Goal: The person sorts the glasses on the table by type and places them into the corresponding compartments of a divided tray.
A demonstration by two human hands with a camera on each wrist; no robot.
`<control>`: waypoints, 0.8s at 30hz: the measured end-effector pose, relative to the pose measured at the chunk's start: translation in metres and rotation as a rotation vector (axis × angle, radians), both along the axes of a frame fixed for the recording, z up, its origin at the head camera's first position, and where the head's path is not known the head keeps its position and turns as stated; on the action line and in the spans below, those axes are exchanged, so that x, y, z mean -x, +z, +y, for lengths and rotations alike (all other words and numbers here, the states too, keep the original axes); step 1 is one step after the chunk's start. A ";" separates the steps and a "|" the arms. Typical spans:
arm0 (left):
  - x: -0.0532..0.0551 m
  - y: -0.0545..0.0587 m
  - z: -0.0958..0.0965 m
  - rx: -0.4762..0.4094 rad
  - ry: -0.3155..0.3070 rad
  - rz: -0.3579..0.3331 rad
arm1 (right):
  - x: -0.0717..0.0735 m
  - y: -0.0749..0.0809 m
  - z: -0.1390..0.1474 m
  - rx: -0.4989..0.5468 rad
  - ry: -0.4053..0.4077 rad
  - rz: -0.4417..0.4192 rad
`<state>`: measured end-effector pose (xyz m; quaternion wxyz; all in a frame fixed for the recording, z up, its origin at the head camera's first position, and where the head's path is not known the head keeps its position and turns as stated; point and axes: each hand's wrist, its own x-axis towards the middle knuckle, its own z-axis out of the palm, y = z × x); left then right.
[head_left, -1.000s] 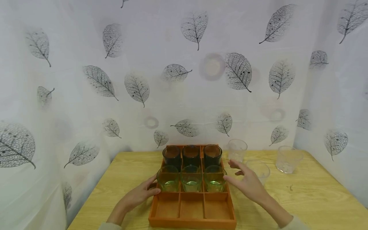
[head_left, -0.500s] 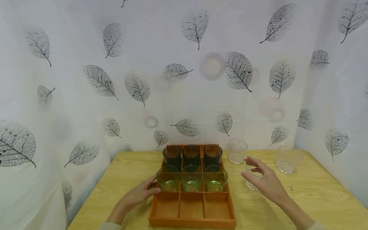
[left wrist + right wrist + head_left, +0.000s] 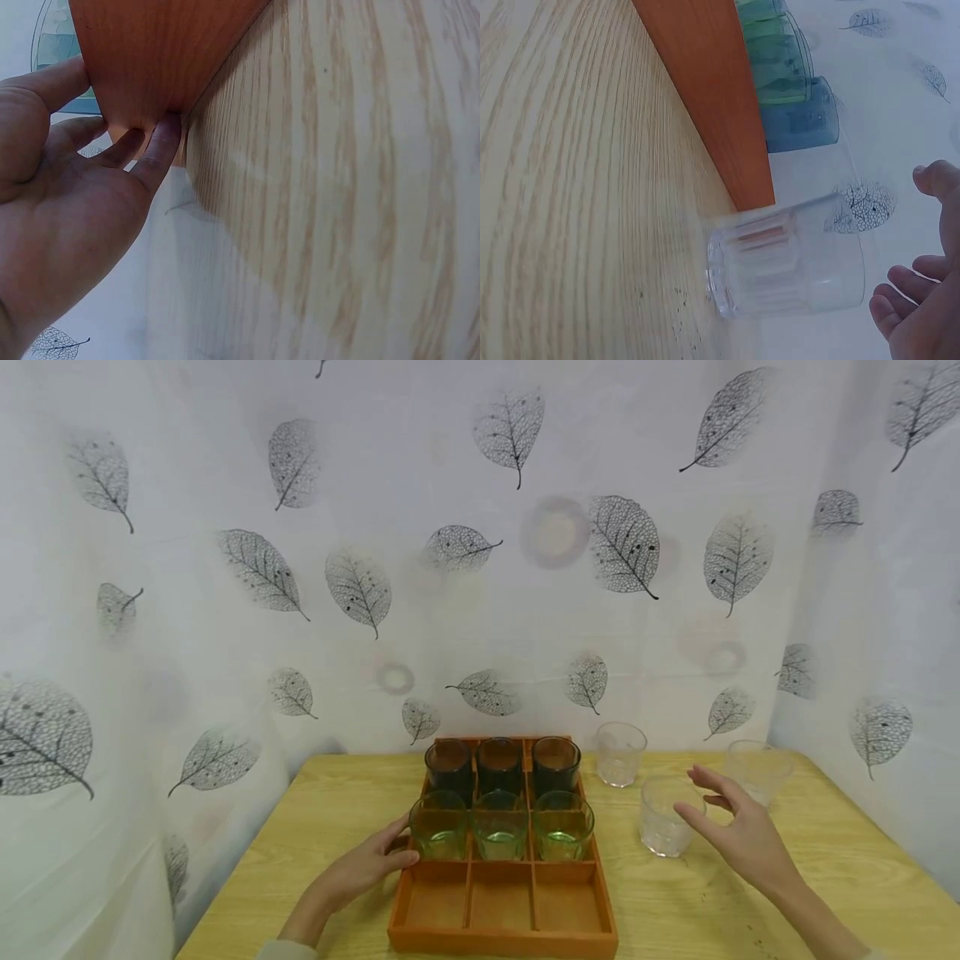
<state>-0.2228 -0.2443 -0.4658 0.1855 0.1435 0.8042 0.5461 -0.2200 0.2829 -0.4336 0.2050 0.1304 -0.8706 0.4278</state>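
Observation:
An orange wooden tray (image 3: 502,941) with compartments stands on the table. Its back row holds three dark glasses (image 3: 498,772), its middle row three green glasses (image 3: 499,842); the front row is bare. My left hand (image 3: 360,870) rests against the tray's left side, fingertips on the outer wall and thumb at the rim. My right hand (image 3: 742,839) hovers with spread fingers beside a clear glass (image 3: 663,831), holding nothing. In the right wrist view the fingers stand apart from that clear glass (image 3: 787,262). Behind the hand, another clear glass (image 3: 761,764) is partly hidden.
A third clear glass (image 3: 619,764) stands behind, near the tray's back right corner. A white curtain (image 3: 480,610) with leaf prints hangs at the back and sides of the wooden table (image 3: 330,802). Small dark marks (image 3: 757,935) show on the tabletop at right.
My right hand has moved right, from beside the right green glass, past the near clear glass, to that glass's right side. The left hand and tray have stayed put.

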 end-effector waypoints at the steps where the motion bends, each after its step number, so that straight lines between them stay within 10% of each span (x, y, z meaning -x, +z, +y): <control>1: 0.000 0.000 0.000 -0.001 0.000 -0.003 | 0.000 -0.001 0.004 -0.001 -0.007 -0.001; 24: -0.003 0.001 0.000 0.008 0.012 0.004 | 0.011 -0.024 0.023 -0.025 0.074 -0.246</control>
